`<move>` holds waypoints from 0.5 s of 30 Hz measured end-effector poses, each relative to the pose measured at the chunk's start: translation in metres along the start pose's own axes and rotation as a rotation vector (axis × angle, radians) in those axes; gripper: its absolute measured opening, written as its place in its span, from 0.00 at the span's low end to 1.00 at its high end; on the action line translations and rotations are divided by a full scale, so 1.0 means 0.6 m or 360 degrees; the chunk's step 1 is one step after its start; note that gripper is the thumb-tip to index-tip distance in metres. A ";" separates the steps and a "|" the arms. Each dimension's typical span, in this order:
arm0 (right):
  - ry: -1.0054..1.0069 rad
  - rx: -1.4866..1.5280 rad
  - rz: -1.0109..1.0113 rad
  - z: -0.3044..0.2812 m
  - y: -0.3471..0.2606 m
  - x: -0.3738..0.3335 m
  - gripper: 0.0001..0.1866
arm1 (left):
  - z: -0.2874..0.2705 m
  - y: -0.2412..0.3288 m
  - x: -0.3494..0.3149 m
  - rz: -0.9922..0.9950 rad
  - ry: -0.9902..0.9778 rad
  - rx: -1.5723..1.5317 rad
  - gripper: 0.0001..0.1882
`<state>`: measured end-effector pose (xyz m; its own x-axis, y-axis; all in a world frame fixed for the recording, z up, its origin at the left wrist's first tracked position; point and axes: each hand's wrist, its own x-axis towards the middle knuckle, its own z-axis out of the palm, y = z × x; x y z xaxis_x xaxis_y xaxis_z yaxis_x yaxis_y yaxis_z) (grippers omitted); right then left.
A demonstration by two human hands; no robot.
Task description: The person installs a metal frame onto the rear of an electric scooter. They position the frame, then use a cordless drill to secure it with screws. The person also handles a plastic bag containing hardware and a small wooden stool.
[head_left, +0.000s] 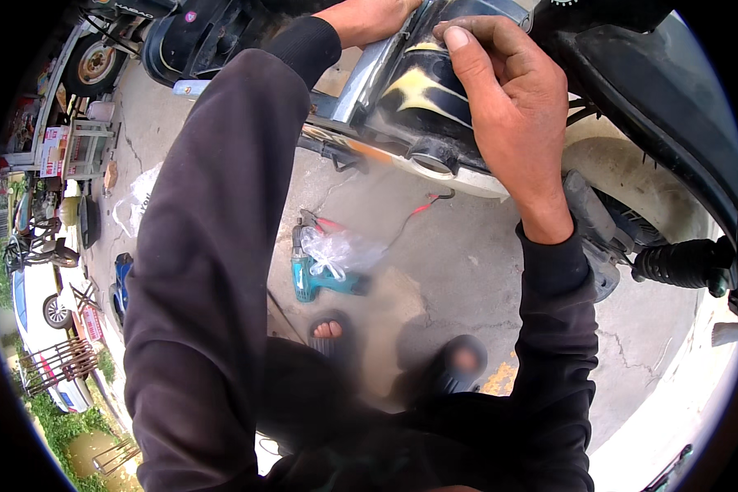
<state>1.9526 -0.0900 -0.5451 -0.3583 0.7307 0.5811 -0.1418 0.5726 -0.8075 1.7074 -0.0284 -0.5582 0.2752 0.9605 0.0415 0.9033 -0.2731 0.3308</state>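
Work at the vehicle frame (373, 78) seems under way; what is left cannot be told.
Head view: the black-and-yellow panel (422, 90) is set inside the frame's near edge; above it, the right hand's fingertips (457, 39) are bunched, anything pinched being hidden; the left hand (369, 20) is cropped, its grip untellable.

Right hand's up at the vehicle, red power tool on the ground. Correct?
Not quite: the head view shows the power tool is teal, not red. It is on the ground, and the right hand is up at the vehicle.
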 end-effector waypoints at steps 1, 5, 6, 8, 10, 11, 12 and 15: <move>-0.0108 0.0170 0.0078 -0.009 -0.001 0.002 0.10 | -0.003 0.003 -0.001 0.0031 0.0025 0.0119 0.18; -0.0295 0.0160 0.0092 -0.030 -0.024 0.017 0.03 | -0.011 0.034 -0.002 -0.0139 0.0057 -0.0313 0.25; -0.0278 0.0084 -0.0219 -0.032 -0.008 0.017 0.03 | -0.013 0.043 -0.004 -0.0246 0.0069 -0.0322 0.26; -0.0205 -0.0150 -0.0659 -0.028 0.009 0.014 0.03 | -0.017 0.061 -0.011 -0.0308 0.0074 -0.0334 0.26; -0.0103 -0.0215 -0.0904 -0.013 0.021 0.012 0.03 | 0.002 0.048 -0.007 -0.0545 0.0134 -0.0557 0.25; -0.0115 -0.0248 -0.0874 -0.017 0.020 0.008 0.03 | 0.006 0.046 -0.003 -0.0513 0.0105 -0.0631 0.25; -0.0120 -0.0286 -0.0857 -0.021 0.020 0.008 0.03 | 0.007 0.043 0.000 -0.0480 0.0077 -0.0706 0.24; -0.0128 -0.0316 -0.0790 -0.028 0.023 0.006 0.03 | 0.013 0.032 0.008 -0.0285 0.0054 -0.0814 0.24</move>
<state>1.9651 -0.0733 -0.5523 -0.3632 0.3279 0.8721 -0.1378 0.9068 -0.3983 1.7285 -0.0296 -0.5592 0.1132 0.9931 -0.0297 0.6574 -0.0525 0.7517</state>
